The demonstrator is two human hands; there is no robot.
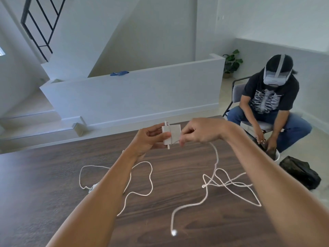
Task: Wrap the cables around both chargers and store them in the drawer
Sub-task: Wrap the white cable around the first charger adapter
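Two hands: left hand (pixel 147 139) gripped the charger (pixel 171 135) at twelve o'clock above the tabletop (pixel 44 175); right hand (pixel 197 132) pinched its cable (pixel 216 163).
Cable: limp, light, tangle-prone; best pinched near the brick.

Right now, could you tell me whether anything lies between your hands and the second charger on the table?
Nothing solid does. The left hand holds the first charger and the right hand pinches its cable; the second charger lies beside the left forearm among its own loose cable.

home interior | staircase railing (pixel 38 25), potted plant (pixel 231 63), wooden table (pixel 53 175), folding chair (pixel 236 91)
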